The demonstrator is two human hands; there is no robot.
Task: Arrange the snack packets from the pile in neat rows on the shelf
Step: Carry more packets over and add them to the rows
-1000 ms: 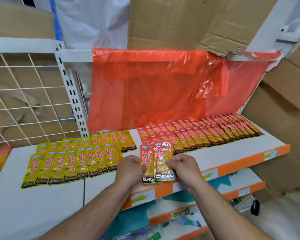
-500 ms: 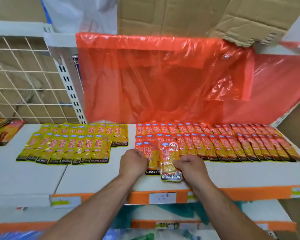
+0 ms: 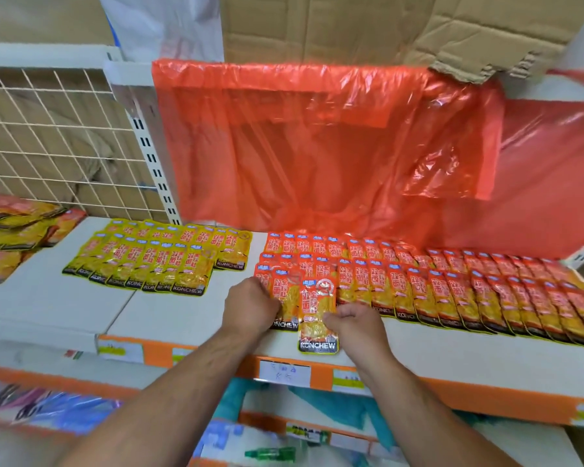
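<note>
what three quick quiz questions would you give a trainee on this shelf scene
1. True or false: the yellow packets lie left of the red rows.
2. The right hand has its grip on: A the protruding red packet; B a yellow packet; C nothing.
3. Which hand holds the end packet at the front row's left end?
Key: 1 true; 2 A; 3 the left hand.
</note>
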